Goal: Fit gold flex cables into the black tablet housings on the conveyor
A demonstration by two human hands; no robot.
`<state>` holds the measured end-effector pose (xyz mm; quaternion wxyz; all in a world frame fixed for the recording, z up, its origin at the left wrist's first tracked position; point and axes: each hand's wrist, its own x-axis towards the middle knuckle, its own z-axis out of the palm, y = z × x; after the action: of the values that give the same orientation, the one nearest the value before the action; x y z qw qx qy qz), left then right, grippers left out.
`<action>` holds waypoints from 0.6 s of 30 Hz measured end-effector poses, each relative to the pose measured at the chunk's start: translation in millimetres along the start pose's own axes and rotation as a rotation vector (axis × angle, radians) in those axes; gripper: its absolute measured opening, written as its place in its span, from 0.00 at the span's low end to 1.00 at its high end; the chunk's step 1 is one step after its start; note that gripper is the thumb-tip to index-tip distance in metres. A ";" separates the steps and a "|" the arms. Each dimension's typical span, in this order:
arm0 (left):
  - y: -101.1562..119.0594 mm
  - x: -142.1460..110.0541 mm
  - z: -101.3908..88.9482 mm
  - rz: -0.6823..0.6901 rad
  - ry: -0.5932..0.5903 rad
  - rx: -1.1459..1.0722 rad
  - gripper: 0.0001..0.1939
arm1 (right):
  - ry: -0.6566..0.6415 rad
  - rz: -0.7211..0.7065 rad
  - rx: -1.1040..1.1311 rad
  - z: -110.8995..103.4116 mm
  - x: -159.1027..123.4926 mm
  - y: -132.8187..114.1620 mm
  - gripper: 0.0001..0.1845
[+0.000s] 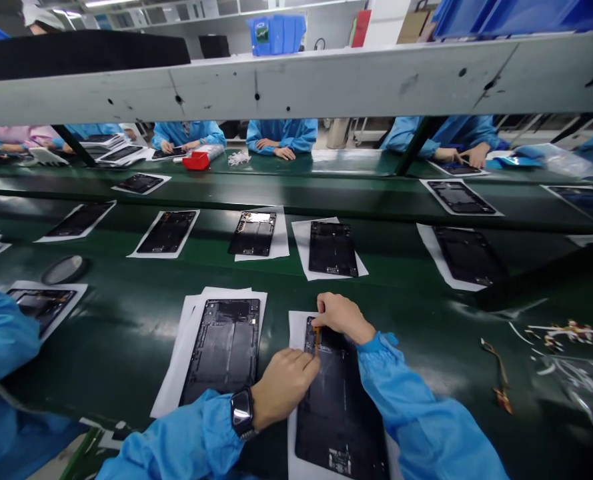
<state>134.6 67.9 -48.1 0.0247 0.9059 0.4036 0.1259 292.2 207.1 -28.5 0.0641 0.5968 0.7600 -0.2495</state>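
An orange flex cable [317, 341] stretches between my two hands over the upper left corner of a black tablet housing [341, 413]. My right hand [343, 315] pinches the cable's far end at the housing's top edge. Its near end is between the closed fingers of my left hand [285, 388], which wears a watch on the wrist. White paper [293, 460] lies beneath this housing. To the left, a second black tablet housing [226, 347] rests on white sheets, close to my left hand.
A loose flex cable [499, 377] and a tangle of white strips [576, 387] lie to my right. Several housings on paper line the belt [206, 267] ahead. A grey shelf beam [296, 83] crosses above. A co-worker's sleeve [1, 333] is at left; others sit opposite.
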 end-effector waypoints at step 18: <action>-4.7 -6.6 9.0 0.048 0.078 -0.036 0.11 | 0.317 -0.217 -0.119 36.8 -41.6 15.8 0.09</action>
<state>129.2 66.7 -58.9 0.0225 0.9092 0.3800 0.1689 311.2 156.6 -48.8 -0.0484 0.5384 0.8337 -0.1127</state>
